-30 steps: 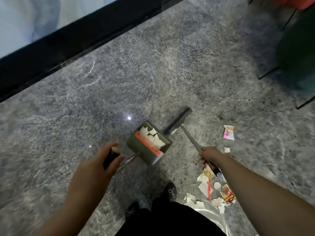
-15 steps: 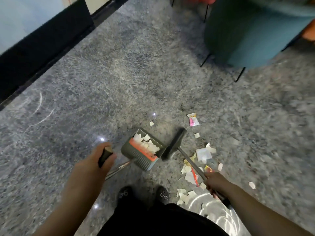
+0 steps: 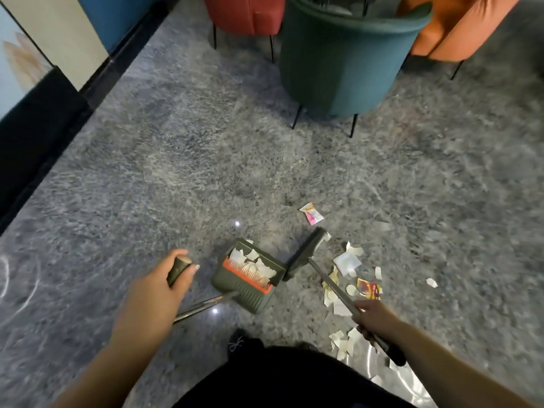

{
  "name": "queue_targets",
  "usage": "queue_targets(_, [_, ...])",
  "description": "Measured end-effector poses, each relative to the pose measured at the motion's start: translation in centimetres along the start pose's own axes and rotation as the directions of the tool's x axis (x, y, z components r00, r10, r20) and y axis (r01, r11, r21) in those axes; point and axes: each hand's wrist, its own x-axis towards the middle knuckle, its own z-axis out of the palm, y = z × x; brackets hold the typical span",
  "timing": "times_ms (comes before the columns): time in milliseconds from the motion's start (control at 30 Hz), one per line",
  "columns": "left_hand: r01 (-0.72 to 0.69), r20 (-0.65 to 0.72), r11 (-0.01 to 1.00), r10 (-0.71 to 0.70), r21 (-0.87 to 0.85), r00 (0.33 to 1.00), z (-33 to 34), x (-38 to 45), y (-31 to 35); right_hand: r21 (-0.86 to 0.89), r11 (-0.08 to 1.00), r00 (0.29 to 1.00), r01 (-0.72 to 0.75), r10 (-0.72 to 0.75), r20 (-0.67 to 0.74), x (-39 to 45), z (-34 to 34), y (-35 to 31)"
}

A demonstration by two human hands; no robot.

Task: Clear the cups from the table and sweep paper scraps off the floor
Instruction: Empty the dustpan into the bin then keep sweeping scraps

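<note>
Step in hand: the sweeping half of the task; no cups or desk are showing anywhere in the frame, so I cannot tell how that half stands.
Left hand: the left hand (image 3: 164, 287) is gripping the dark handle end of the dustpan's pole, fingers (image 3: 192, 267) curled round it, at lower left of centre.
Dustpan: the green dustpan (image 3: 250, 275) is sitting at lower centre, its mouth facing right towards the brush, already carrying a heap of white scraps behind its orange comb.
Right hand: the right hand (image 3: 374, 318) is holding the broom's metal shaft at lower right, fingers wrapped round it.
Broom: the broom (image 3: 306, 253) is angling up and left from that hand, its dark head lying just beside the dustpan's right edge.
Paper scraps: the paper scraps (image 3: 347, 262) are lying loose on the grey floor (image 3: 176, 172) right of the broom head, trailing down towards the person's feet; a pink-and-white wrapper (image 3: 312, 213) is sitting apart above them, and a red-and-yellow wrapper (image 3: 369, 287) among them.
Next move, as I judge it: the brush needs carrying out past the right-hand scraps, then drawing left into the pan's mouth while the pan is held flat.
Background: a teal chair (image 3: 347, 60) is standing at upper centre.
</note>
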Motion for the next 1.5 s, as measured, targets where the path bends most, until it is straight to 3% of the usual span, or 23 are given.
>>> queue_targets(300, [-0.086, 0.058, 0.994, 0.082, 0.064, 0.995, -1.3, 6.0, -6.5, 0.068, 0.998, 1.0, -0.002, 0.001, 0.013, -1.8, 4.3, -5.4])
queue_targets(467, [-0.114, 0.165, 0.985, 0.093, 0.128, 0.982, -0.3, 7.4, -7.5, 0.101, 0.995, 0.999, 0.016, -0.02, 0.042, -2.1, 5.5, -8.3])
queue_targets(700, [-0.152, 0.205, 0.97, 0.113, 0.187, 0.972, -0.8, 10.3, -7.4, 0.129, 0.992, 0.998, 0.002, -0.01, 0.059, -0.9, 7.4, -12.9])
queue_targets(1000, [-0.138, 0.195, 0.961, 0.091, 0.24, 0.977, -1.6, 12.7, -7.9, -0.003, 0.999, 0.993, 0.042, -0.041, 0.109, 2.7, 8.6, -17.3])
queue_targets(1167, [-0.134, 0.166, 0.945, 0.086, 0.3, 0.982, -1.7, 12.3, -8.2, 0.03, 0.998, 0.962, -0.049, 0.039, 0.269, 5.2, 8.7, -19.7])
queue_targets(1267, [-0.149, 0.148, 0.948, 0.111, 0.28, 0.983, -1.3, 12.0, -8.3, -0.095, 0.995, 0.945, -0.024, 0.053, 0.322, 5.7, 9.4, -21.0])
queue_targets(1500, [-0.138, 0.175, 0.97, 0.103, 0.2, 0.979, -0.4, 11.5, -8.3, -0.118, 0.991, 0.956, -0.065, 0.096, 0.279, 6.1, 10.6, -18.3])
